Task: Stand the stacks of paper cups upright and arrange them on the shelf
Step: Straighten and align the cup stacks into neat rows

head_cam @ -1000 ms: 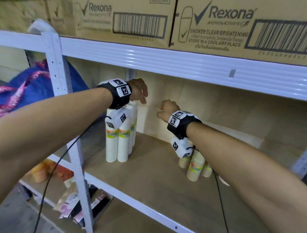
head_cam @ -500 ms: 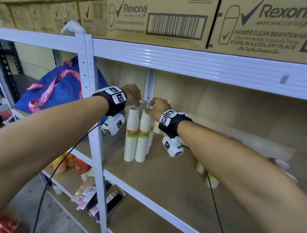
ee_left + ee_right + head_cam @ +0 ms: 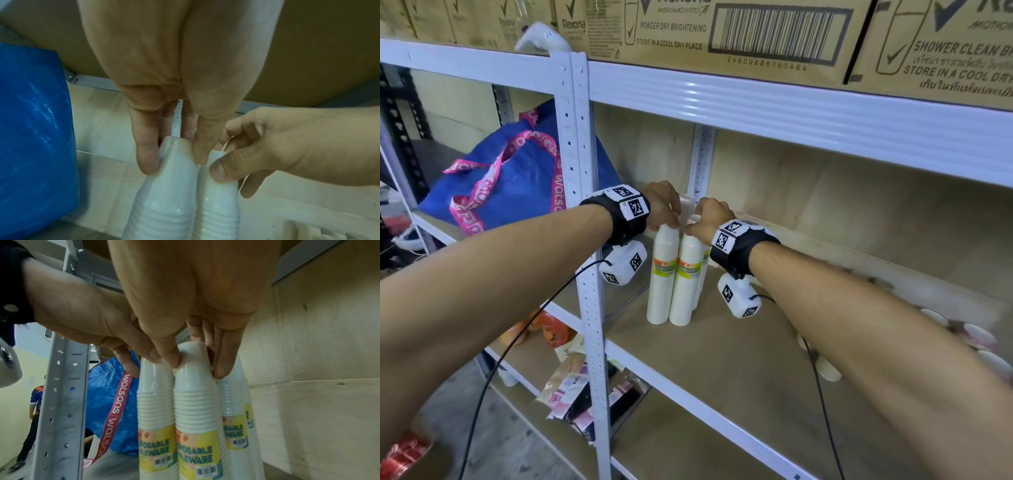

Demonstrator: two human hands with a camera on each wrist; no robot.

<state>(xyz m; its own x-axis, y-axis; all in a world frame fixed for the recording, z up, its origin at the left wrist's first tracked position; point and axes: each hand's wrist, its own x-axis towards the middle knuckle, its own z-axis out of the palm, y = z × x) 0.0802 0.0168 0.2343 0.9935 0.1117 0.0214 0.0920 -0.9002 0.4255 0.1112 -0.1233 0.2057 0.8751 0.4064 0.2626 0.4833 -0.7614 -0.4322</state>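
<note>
both hands (image 3: 681, 214) are now pinching upright cup stacks (image 3: 674, 274) together at the shelf's (image 3: 722, 342) nine o'clock end, more toppled at three.

Even indoor light on my head view, soft glare along the white shelf beam (image 3: 791, 102), motion blur on the loose cups (image 3: 976, 337) at far right, wide-angle bending at edges, wrist views dimmer, close palms soft and unfocused.

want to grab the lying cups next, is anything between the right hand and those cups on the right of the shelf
Nothing visible blocks that path. The right hand pinches the top of an upright cup stack; the lying cups are further right on bare shelf board, partly hidden behind the forearm.
</note>
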